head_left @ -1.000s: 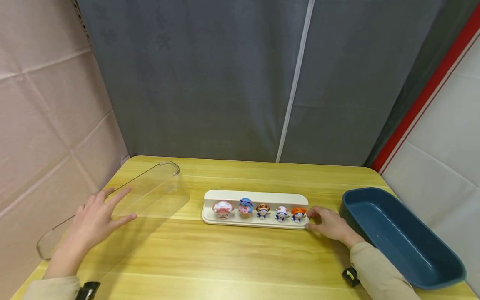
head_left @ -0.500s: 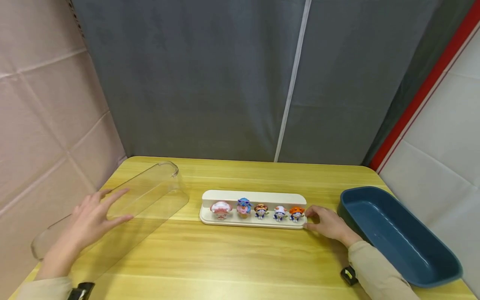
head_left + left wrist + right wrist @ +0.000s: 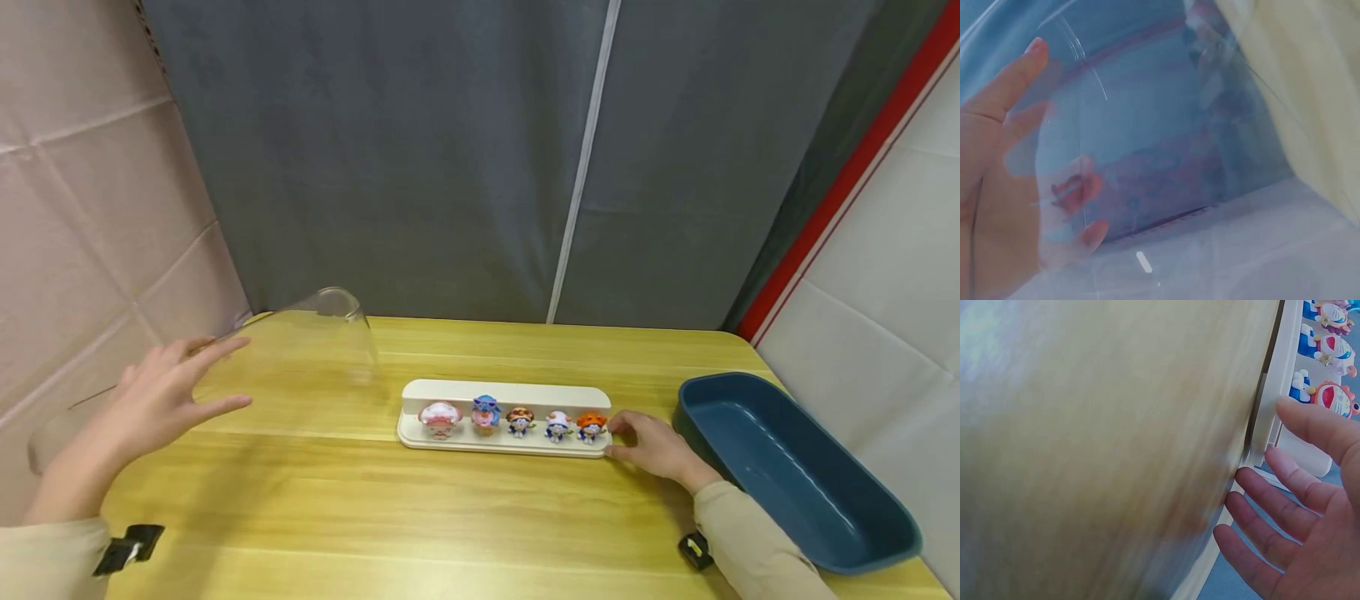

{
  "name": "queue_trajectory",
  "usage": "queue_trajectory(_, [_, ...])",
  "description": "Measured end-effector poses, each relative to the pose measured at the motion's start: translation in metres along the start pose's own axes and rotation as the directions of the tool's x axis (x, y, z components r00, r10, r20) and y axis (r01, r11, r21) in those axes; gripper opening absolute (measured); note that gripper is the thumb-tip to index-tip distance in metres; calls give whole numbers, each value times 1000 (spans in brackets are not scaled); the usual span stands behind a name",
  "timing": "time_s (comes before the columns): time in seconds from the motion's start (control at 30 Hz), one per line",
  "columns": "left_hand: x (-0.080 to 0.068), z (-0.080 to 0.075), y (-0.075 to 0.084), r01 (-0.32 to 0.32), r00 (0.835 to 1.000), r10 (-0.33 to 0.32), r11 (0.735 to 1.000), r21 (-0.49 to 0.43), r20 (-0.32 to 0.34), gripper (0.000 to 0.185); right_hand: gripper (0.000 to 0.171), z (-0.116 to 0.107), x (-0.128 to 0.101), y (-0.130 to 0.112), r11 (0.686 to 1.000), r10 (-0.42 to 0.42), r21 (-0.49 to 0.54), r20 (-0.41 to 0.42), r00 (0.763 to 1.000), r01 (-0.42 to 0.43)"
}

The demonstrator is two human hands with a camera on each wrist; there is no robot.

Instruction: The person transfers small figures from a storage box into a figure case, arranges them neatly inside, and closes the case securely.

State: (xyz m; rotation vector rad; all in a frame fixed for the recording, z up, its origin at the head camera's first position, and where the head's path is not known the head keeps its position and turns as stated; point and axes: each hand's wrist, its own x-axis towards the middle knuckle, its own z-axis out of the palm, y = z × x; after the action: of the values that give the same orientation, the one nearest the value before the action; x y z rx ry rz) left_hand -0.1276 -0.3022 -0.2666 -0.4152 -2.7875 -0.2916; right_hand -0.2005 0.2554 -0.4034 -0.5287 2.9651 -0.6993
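Note:
My left hand (image 3: 153,400) grips a long clear plastic cover (image 3: 318,342), raised at a slant above the left of the table. In the left wrist view the thumb and fingers lie spread about its see-through wall, several fingertips showing through it. A low white display stand (image 3: 510,389) sits on the table in the middle, with several small cartoon figurines (image 3: 521,422) lined up along it. My right hand (image 3: 656,446) pinches the stand's right end, thumb at the front corner beside the orange-hatted figurine (image 3: 1335,397). Its other fingers reach past the corner in the right wrist view.
A deep blue plastic basin (image 3: 795,475) stands on the right side, close behind my right forearm. The wooden table (image 3: 420,517) ends at a grey curtain (image 3: 375,167), with pale cloth walls on both sides.
My left hand has lifted the clear cover up and slightly left, away from the table. My right hand and the stand have stayed in place.

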Motion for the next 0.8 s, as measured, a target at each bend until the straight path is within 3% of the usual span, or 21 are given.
queue_trajectory(0.27, [26,-34,15,-79,997,79,997,22,-1,71,28,0,-1,-1,1000,4,-3,-3,1000,-4])
queue_trajectory(0.5, [48,-54,26,-125,992,126,989,-74,10,70,29,-1,-1,-2,1000,9,1,-2,1000,-9])
queue_trajectory(0.63, [61,-60,32,-190,981,194,970,-152,9,68,29,-1,-1,-2,1000,1,4,-4,1000,-1])
queue_trajectory(0.8, [78,-65,45,-265,961,274,947,-182,27,66,29,0,-1,-1,1000,-1,5,-7,1000,1])
